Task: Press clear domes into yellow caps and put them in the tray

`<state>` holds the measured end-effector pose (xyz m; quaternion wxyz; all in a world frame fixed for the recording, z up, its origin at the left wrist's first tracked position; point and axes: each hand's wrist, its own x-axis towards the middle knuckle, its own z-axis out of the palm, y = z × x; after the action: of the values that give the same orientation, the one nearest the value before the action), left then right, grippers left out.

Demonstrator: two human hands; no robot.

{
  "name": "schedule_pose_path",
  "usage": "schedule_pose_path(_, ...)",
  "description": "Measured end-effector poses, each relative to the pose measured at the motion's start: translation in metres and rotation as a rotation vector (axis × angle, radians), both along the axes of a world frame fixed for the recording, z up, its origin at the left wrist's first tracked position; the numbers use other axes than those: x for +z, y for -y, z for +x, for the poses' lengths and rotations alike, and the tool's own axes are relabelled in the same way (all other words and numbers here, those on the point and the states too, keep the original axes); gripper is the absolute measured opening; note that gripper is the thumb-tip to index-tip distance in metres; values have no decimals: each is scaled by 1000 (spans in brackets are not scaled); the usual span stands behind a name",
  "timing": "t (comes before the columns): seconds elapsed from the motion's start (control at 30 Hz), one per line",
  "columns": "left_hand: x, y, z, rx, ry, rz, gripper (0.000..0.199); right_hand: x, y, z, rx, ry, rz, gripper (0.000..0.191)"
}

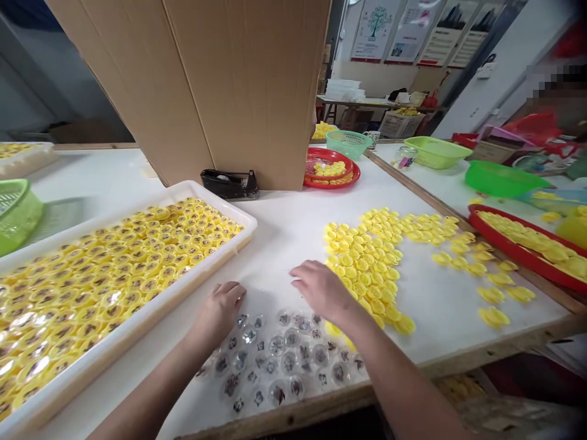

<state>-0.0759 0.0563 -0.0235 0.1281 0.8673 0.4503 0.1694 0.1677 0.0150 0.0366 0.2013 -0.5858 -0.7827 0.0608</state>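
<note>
Head view — clear domes (290, 362), dark figures (277, 396) inside.

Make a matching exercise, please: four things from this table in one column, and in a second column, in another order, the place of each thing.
Things:
1. left hand
2. right hand
3. clear plastic domes
4. black tape dispenser

Places:
A. at the foot of the tall cardboard
B. beside the yellow caps
C. next to the rim of the white tray
D. spread out nearer the person than both hands

Pairs: 1-C, 2-B, 3-D, 4-A
</note>
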Motion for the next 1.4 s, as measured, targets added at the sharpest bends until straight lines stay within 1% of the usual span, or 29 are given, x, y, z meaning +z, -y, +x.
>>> schedule_pose_path(0.07, 4, -5, 11, 35, -10, -64, 26, 3, 9, 34, -144, -37, 12, 12)
schedule_pose_path(0.13, 7, -10, 20, 91, -54, -143, 26, 2, 21, 61, -240, -70, 18, 12)
schedule_pose_path(0.17, 9, -12, 23, 121, -82, -180, 25, 0, 28, 70, -274, -103, 21, 12)
schedule_pose_path(0.23, 14, -15, 27, 155, -111, -229, 21, -3, 40, 77, -310, -215, 23, 11)
schedule_pose_path(0.27, 17, -16, 28, 161, -100, -242, 17, -4, 46, 76, -313, -289, 22, 10)
schedule_pose_path(0.33, 26, -17, 30, 169, -15, -272, 9, -7, 54, 67, -289, -439, 8, 9)
schedule_pose_path(0.37, 30, -15, 31, 187, 59, -311, 9, -8, 57, 60, -265, -500, -3, 9)
schedule_pose_path(0.43, 40, -8, 38, 251, 263, -458, 13, -10, 60, 43, -218, -622, -30, 9)
schedule_pose_path(0.5, 48, 5, 50, 265, 524, -665, 19, -13, 62, 25, -196, -746, -73, 11)
schedule_pose_path(0.6, 53, 33, 76, 181, 868, -956, 26, -16, 67, 6, -196, -899, -153, 22)
schedule_pose_path(0.67, 53, 51, 92, 147, 1001, -1078, 28, -18, 71, 1, -198, -987, -184, 25)
schedule_pose_path(0.73, 52, 64, 104, 127, 1056, -1127, 27, -21, 75, 3, -216, -1074, -183, 21)
schedule_pose_path(0.8, 51, 69, 110, 87, 1012, -1101, 28, -22, 80, 12, -243, -1155, -172, 17)
schedule_pose_path(0.87, 51, 69, 113, 33, 831, -988, 31, -22, 84, 26, -277, -1238, -144, 15)
schedule_pose_path(0.93, 49, 66, 116, -32, 555, -766, 36, -20, 89, 43, -323, -1304, -92, 17)
schedule_pose_path(1.0, 44, 64, 122, -119, 306, -510, 40, -18, 94, 59, -382, -1315, -32, 17)
schedule_pose_path(1.07, 35, 64, 130, -206, 164, -305, 45, -18, 98, 71, -428, -1302, -5, 16)
schedule_pose_path(1.1, 30, 65, 135, -236, 125, -235, 47, -17, 100, 74, -441, -1297, -4, 15)
schedule_pose_path(1.17, 19, 68, 144, -259, 76, -138, 46, -17, 102, 78, -448, -1294, -11, 18)
schedule_pose_path(1.27, 9, 71, 155, -250, 69, -73, 34, -16, 104, 77, -448, -1282, -29, 24)
schedule_pose_path(1.33, 7, 71, 156, -245, 104, -57, 27, -15, 104, 74, -436, -1274, -64, 25)
schedule_pose_path(1.4, 11, 70, 152, -237, 168, -67, 24, -15, 103, 70, -399, -1278, -125, 24)
